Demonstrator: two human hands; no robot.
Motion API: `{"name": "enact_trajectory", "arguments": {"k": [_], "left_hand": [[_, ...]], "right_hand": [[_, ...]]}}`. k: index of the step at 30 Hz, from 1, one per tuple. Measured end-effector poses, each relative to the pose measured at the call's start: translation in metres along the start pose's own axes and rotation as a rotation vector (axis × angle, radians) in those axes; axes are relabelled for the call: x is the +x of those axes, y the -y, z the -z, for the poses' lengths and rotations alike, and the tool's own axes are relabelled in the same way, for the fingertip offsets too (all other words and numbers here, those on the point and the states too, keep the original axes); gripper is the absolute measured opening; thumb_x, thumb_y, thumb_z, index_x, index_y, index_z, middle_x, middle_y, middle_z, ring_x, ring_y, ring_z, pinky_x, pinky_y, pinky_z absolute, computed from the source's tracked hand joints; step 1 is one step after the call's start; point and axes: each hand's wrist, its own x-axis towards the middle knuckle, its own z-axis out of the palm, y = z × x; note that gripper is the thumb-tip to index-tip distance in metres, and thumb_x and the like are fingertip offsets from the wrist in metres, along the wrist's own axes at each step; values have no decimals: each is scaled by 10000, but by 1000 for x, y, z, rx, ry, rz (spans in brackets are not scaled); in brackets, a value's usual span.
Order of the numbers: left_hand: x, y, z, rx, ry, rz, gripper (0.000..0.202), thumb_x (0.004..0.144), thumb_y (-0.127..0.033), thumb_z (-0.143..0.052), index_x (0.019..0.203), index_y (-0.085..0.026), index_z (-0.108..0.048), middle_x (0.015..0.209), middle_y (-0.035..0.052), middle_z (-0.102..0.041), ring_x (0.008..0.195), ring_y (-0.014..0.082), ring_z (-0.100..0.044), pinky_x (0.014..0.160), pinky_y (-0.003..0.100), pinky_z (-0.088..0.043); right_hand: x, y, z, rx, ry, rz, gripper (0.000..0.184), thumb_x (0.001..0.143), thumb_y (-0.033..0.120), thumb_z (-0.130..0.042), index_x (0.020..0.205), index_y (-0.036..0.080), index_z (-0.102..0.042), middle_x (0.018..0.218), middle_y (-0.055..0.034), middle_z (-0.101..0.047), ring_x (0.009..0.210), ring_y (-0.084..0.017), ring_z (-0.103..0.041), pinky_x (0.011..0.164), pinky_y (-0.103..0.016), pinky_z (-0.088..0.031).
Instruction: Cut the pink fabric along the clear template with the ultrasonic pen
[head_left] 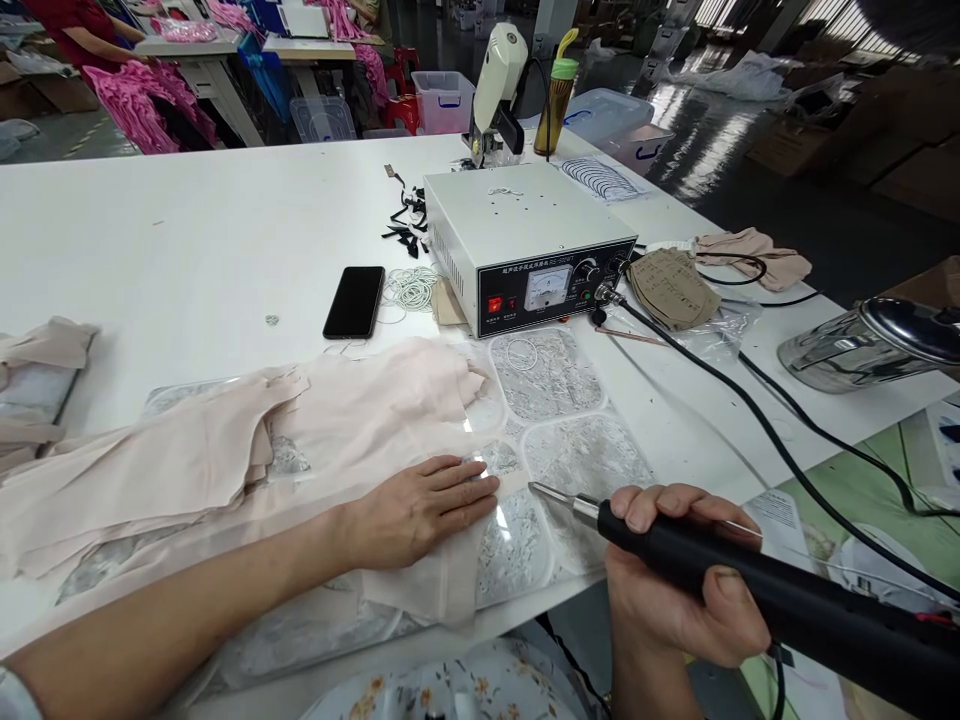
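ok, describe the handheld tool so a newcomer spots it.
Find the white table, then the right hand at its near right edge. It grips the tool: a black cylinder with a tapered metal tip, far thicker than the nearby black cable.

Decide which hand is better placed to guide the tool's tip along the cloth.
Probably the right hand: it grips the tool, whose metal tip points at the cloth. The left hand lies flat on the cloth, seemingly better placed to steady it.
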Motion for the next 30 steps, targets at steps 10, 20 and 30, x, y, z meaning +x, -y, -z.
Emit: {"name": "enact_trajectory", "arguments": {"k": [10,20,30], "left_hand": [[1,0,-1,9,0,-9,421,1026,-159,-287,1410,-85,-444,1468,110,-443,1381,269,-393,1129,441,-347],[0,0,-2,19,8,-11,416,1028,-165,-290,1409,-78,-435,1477,100,-435,1380,271,-393,1148,423,-306],[-1,-1,-6,3,-11,-5,410,1011,-156,-336,1397,-81,-451,1467,117,-446,1370,276,-408,1114,440,-357]], "right_hand": [[1,2,-2,-10,10,2,212,676,290,-553,855,192,-607,749,17,-565,534,-120,-518,518,-325,-457],[3,-1,2,-59,81,38,139,709,268,-551,814,187,-592,755,9,-561,522,-122,-533,508,-330,-464],[6,-2,-3,-89,74,78,148,690,258,-535,816,193,-577,739,12,-549,515,-117,-514,490,-327,-469]]}}
